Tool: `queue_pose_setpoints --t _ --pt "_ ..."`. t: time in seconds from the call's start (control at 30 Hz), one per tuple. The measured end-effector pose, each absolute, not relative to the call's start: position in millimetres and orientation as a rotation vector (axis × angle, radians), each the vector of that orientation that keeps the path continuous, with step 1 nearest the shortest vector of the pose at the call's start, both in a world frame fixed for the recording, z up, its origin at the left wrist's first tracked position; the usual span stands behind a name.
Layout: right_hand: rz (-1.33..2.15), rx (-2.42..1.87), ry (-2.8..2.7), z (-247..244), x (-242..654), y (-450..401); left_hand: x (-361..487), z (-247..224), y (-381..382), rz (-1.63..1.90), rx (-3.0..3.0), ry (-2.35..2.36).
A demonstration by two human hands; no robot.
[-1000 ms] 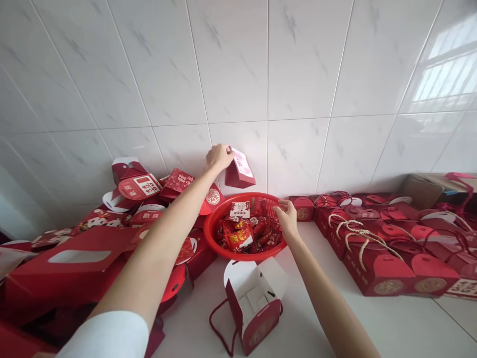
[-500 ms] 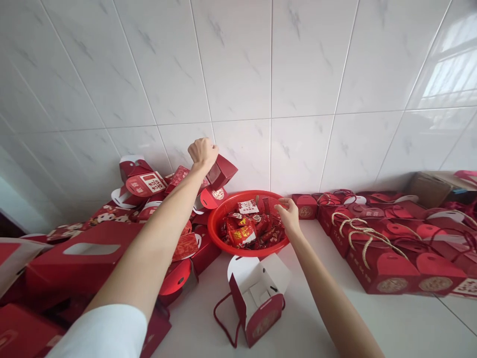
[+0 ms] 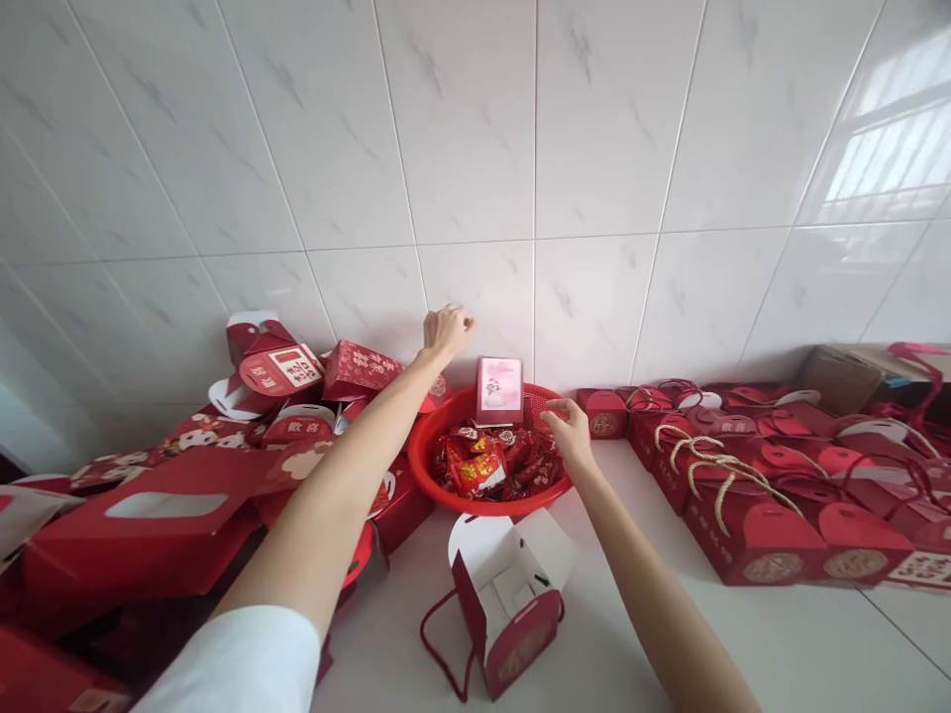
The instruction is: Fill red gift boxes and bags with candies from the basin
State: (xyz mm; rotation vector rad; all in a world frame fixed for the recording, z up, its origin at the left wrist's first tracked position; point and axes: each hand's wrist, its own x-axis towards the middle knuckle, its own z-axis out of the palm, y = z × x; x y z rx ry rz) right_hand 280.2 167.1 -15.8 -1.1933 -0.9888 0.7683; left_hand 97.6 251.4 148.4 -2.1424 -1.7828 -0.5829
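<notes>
My left hand (image 3: pixel 450 330) is curled closed above the back rim of a red plastic basket (image 3: pixel 417 473); whether anything is inside its fingers is hidden. Just below and right of it, a flat red box with a pink front (image 3: pixel 500 391) stands upright at the back of the basket, with a visible gap to my fingers. Over the basket's right rim, my right hand (image 3: pixel 569 431) is half bent, with nothing seen between thumb and fingers. Red-wrapped packets (image 3: pixel 479 470) fill the basket. In front of it an open red gift box (image 3: pixel 512 604), white inside, sits with a cord handle.
Unfilled-looking red boxes (image 3: pixel 170 495) are heaped on the left. On the right stand rows of closed red gift boxes (image 3: pixel 773 540) with rope handles. A brown carton (image 3: pixel 839 379) is at the far right, and a tiled wall (image 3: pixel 475 149) rises behind.
My left hand has moved right and slightly down, from beside a red box at the pile to over the basket. A pink-fronted box now shows at the basket's back. My right hand barely moved.
</notes>
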Motion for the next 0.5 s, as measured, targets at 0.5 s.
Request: queue_pose_setpoints --t 0.5 --pt "0.745 -1.168 -0.994 -20 280 172 119 69 233 0.506 -2.901 -1.704"
